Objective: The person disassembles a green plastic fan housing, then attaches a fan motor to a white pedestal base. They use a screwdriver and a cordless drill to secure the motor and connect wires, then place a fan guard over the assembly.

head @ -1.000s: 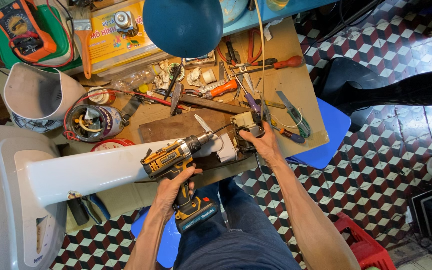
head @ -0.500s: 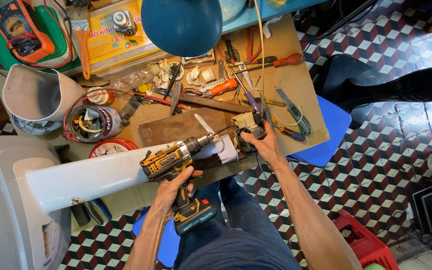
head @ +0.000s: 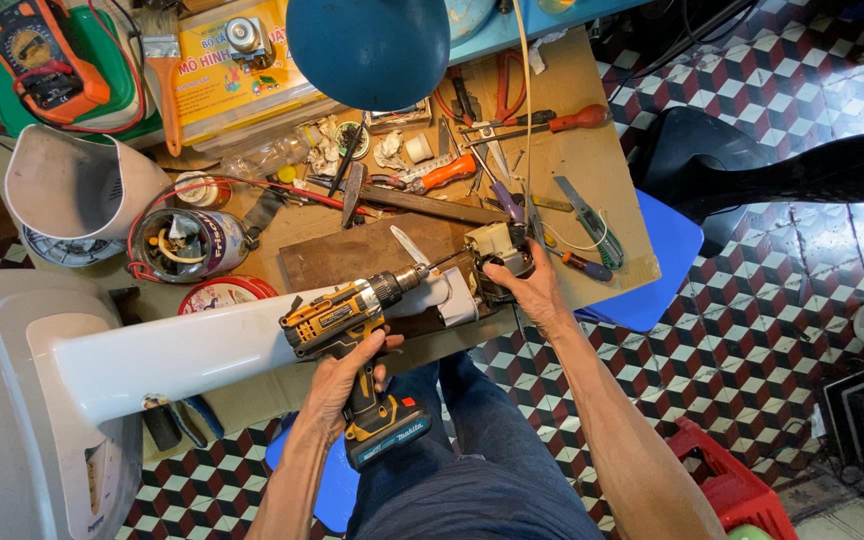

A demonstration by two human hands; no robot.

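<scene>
My left hand grips the handle of a yellow and black cordless drill, which lies across a long white plastic column. The drill's bit points right toward a small motor block at the column's end. My right hand holds that motor block from the right, fingers wrapped over its top. Both rest at the near edge of a cluttered wooden board on the low work table.
Screwdrivers with orange handles, pliers, a tin of parts, a white fan housing, a multimeter and a blue lamp shade crowd the table. A blue stool and red crate stand on the tiled floor.
The drill and both hands have stayed almost still; the view has shifted only slightly.
</scene>
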